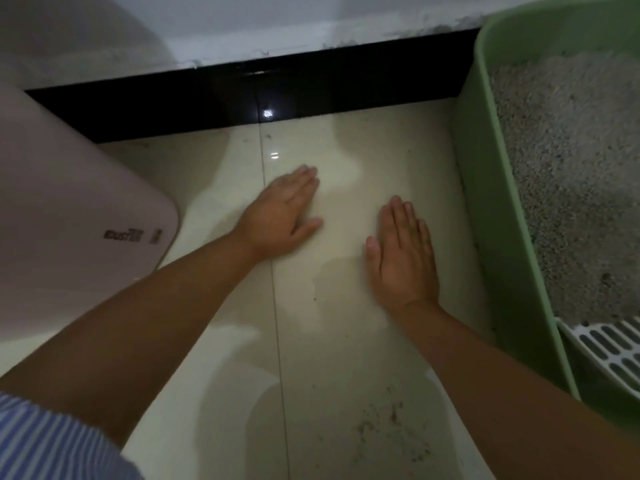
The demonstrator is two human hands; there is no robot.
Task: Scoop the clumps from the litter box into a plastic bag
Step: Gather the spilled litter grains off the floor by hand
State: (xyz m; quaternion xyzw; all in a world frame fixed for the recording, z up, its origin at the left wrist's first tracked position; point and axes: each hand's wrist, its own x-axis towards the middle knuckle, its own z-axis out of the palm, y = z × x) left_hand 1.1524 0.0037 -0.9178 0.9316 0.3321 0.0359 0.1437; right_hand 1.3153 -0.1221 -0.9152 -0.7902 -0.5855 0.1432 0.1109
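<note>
A green litter box point(498, 216) stands at the right, filled with grey litter point(575, 174). A white slotted grille point(609, 348) sits at its near end. My left hand point(280, 216) lies flat on the cream floor tile, fingers straight and together. My right hand point(403, 251) lies flat on the tile beside the box's left wall, fingers straight. Both hands hold nothing. No scoop and no plastic bag are in view.
A pink rounded appliance point(79, 209) with dark lettering stands at the left. A black skirting strip point(242, 95) runs along the white wall behind. Scattered litter grains point(391, 427) lie on the floor tile point(346, 341) near me.
</note>
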